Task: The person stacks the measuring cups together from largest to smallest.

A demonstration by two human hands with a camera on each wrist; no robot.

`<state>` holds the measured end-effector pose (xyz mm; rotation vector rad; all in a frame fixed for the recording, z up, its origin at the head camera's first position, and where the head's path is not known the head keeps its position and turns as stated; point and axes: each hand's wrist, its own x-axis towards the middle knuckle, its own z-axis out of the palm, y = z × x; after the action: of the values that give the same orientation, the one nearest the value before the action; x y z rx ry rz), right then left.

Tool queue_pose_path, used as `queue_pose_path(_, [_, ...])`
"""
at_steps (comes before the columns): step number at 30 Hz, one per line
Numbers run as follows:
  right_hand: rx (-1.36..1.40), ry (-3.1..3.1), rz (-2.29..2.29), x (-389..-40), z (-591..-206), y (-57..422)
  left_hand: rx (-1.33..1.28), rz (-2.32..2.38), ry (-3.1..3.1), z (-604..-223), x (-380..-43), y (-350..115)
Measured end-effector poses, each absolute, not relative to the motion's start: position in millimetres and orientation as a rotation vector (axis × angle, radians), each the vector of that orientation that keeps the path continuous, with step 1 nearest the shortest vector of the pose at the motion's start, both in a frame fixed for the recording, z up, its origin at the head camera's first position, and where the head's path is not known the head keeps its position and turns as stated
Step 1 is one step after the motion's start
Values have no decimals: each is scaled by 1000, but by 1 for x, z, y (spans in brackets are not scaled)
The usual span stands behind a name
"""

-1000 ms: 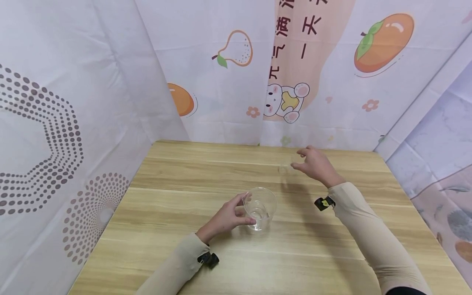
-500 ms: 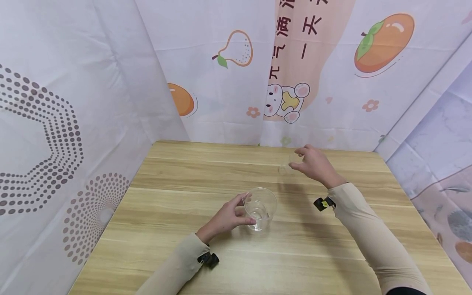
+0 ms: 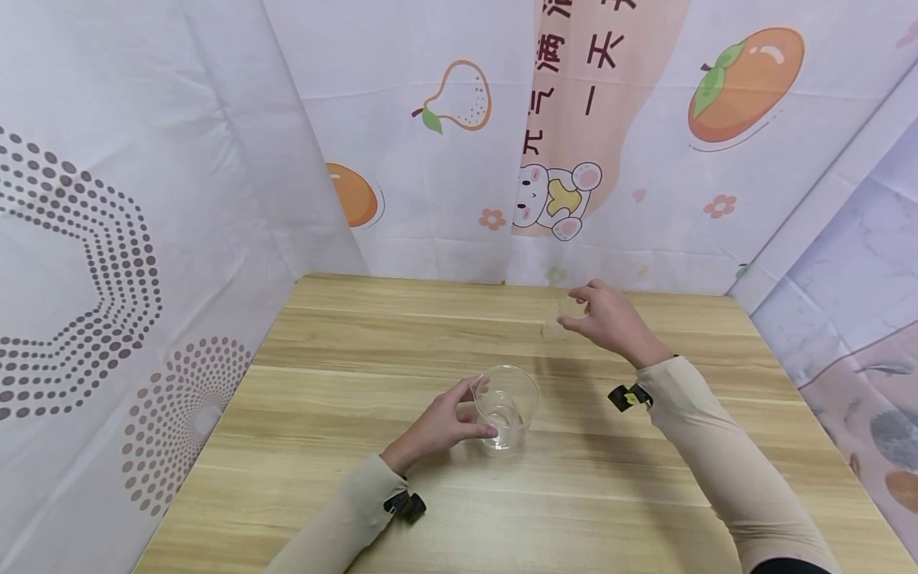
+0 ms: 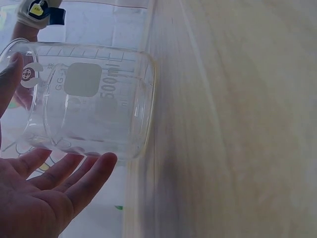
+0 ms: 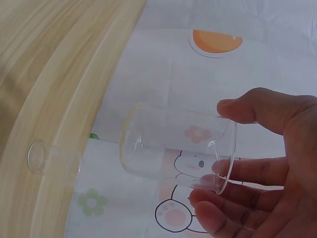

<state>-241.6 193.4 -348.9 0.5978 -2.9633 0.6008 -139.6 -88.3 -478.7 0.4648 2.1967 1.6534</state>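
Observation:
My left hand (image 3: 441,421) grips a large clear glass beaker (image 3: 527,391) upright near the middle of the table, thumb in front and fingers behind. In the left wrist view that beaker (image 4: 83,79) shows white 500 ml markings. Inner rounded outlines show through its wall; whether a smaller glass stands inside I cannot tell. My right hand (image 3: 610,317) pinches a smaller clear beaker near its rim, thumb on one side and fingers on the other. This small beaker (image 5: 173,139) appears raised above the table. Near it, a still smaller clear glass vessel (image 5: 54,161) stands on the tabletop.
The wooden table (image 3: 323,478) ends at a printed white curtain (image 3: 430,207) close behind the right hand. Another dotted curtain (image 3: 237,199) borders the left side. Black wrist cameras (image 3: 406,506) are strapped to both sleeves.
The right hand has shifted slightly left and away from me with the small beaker, toward the smaller vessel. The left hand and large beaker have stayed in place.

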Motion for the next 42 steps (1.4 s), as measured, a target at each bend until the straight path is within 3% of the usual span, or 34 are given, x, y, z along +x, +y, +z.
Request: queue_pose_path(42, [690,-2892,674,-216,-327,168,442,1662,2187,-480,-139,-89])
